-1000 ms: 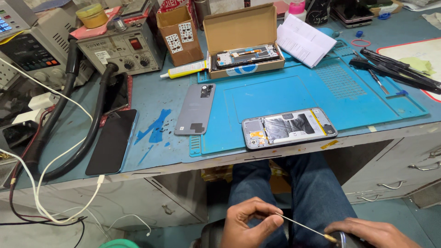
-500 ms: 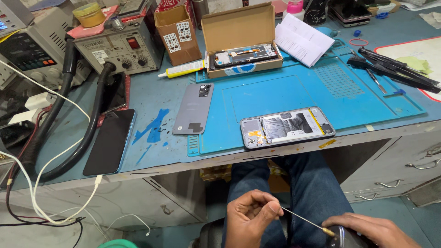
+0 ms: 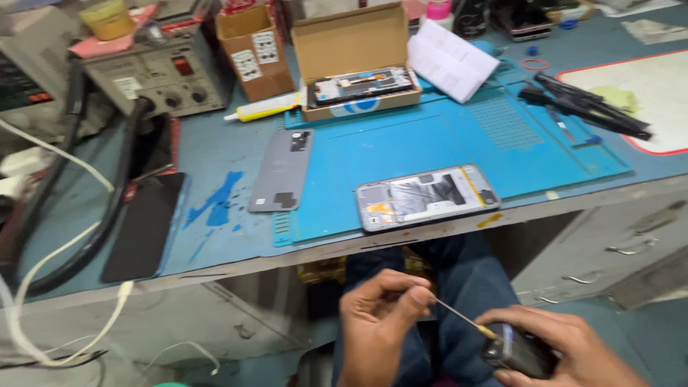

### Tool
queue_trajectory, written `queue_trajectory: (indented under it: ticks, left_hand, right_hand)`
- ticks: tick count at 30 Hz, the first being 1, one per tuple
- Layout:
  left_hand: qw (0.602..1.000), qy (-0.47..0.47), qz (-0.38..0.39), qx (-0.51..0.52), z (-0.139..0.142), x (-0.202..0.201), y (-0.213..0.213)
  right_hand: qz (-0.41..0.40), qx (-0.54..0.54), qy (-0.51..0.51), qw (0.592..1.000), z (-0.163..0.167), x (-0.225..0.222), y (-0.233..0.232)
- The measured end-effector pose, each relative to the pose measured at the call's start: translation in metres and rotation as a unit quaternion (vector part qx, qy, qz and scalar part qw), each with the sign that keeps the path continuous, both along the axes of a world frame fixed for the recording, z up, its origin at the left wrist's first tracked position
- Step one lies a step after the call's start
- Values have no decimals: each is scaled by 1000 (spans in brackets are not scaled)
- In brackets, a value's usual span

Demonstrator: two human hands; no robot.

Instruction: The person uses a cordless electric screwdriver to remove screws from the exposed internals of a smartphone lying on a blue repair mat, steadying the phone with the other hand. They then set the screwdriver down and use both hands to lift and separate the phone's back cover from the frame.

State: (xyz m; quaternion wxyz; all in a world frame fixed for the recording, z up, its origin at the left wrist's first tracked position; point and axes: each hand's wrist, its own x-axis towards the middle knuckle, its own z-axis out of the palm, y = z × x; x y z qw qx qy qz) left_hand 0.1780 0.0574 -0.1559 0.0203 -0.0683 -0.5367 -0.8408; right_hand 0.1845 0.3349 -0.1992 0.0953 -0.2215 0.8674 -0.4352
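Below the bench edge, over my lap, my right hand [image 3: 566, 347] grips a small dark tool handle [image 3: 516, 351] with a thin metal shaft [image 3: 459, 317]. My left hand [image 3: 380, 326] pinches the tip of that shaft between thumb and fingers. On the blue work mat [image 3: 444, 143] above lies an opened phone [image 3: 428, 196] with its inner parts showing, close to the front edge. A grey back cover [image 3: 282, 170] lies to its left, partly off the mat.
A dark phone screen [image 3: 142, 228] lies at the bench's left. Behind stand an open cardboard box [image 3: 356, 61] holding a phone frame, a smaller brown box [image 3: 247, 50], a glue tube [image 3: 261, 109], a grey bench device [image 3: 154, 75] with black hoses, black tweezers [image 3: 584, 107] and white cables [image 3: 64, 301].
The view has swung slightly, so the bench sits further right in frame. My hands stay together on the tool in my lap; the left fingers have shifted along the shaft's tip.
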Motion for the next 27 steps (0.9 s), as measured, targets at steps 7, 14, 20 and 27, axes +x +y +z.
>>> queue_trajectory:
  ticks: [7,14,20,27]
  left_hand:
    - [998,0,13,59,18,-1,4]
    - [986,-32,-32,162,28,-1,5]
    - [958,-58,-70,271,28,0,11]
    - [951,-63,-65,294,9,3,11]
  right_hand:
    - [-39,-56,-94,993,38,12,-18]
    - [2,-288,-404,868,41,21,-34]
    - [12,-364,-468,805,35,35,-49]
    - [-4,-390,-489,780,29,44,-53]
